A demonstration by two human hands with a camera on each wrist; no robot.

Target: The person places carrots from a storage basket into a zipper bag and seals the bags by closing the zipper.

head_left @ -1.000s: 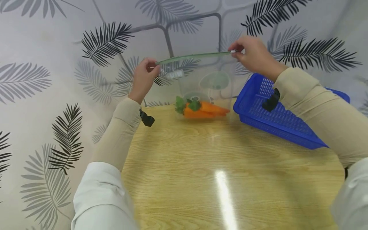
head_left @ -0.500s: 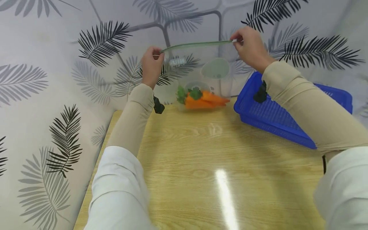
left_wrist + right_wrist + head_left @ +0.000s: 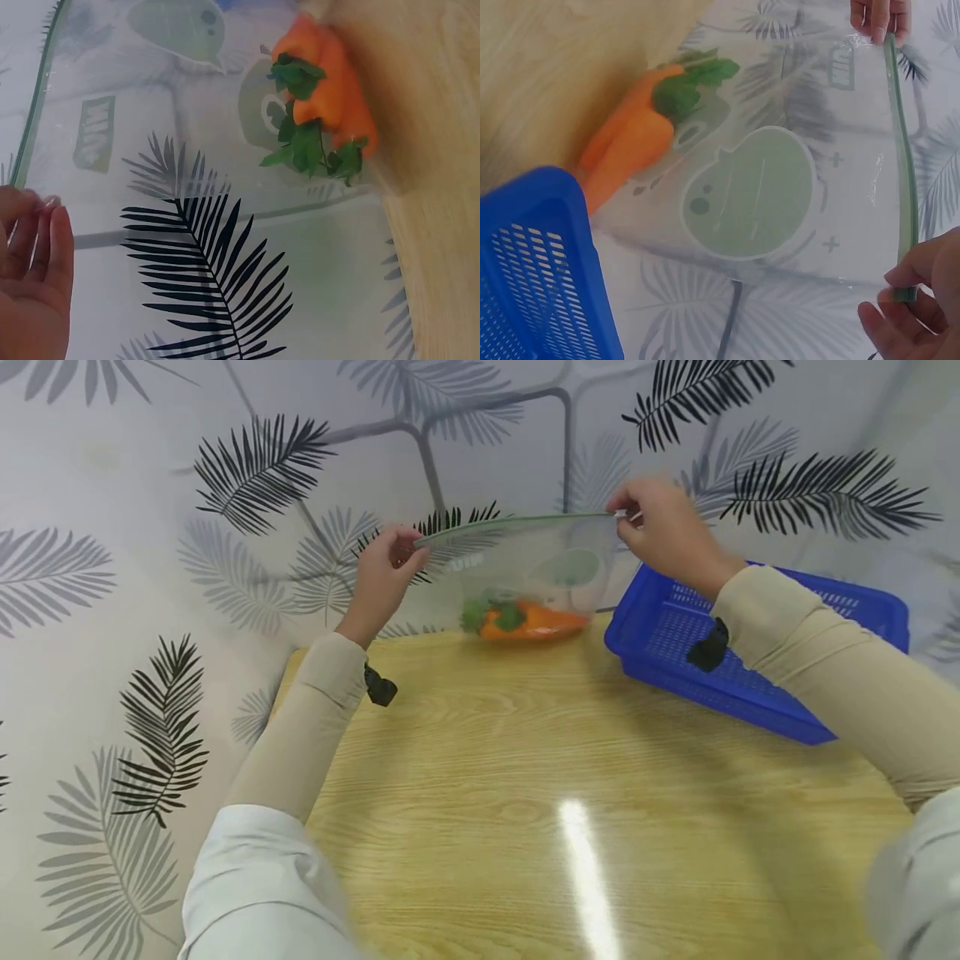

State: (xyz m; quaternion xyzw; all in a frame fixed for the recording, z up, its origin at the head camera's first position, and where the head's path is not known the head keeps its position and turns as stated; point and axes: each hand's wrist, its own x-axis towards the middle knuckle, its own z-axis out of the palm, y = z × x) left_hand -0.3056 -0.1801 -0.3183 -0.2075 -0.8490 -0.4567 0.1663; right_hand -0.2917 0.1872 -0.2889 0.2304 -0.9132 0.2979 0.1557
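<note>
A clear zip bag (image 3: pixel 536 556) with a green zip strip and printed green shapes hangs between both hands. Inside, at its bottom, lie orange carrots (image 3: pixel 536 620) with green leafy tops. My left hand (image 3: pixel 381 578) pinches the left end of the strip. At the other end, my right hand (image 3: pixel 667 531) pinches the corner where a small white slider sits. In the right wrist view, the strip (image 3: pixel 904 165) runs straight between the two hands. The carrots' tops point toward the left-hand side.
A blue perforated basket (image 3: pixel 720 702) stands on the wooden table (image 3: pixel 480 793) at the right, under my right forearm. Behind the table rises a wall covering (image 3: pixel 510 452) with a leaf pattern.
The bag and both hands rose, then came down again, with the carrots at the table's back edge throughout. Both hands keep their hold on the strip. The basket stays in place.
</note>
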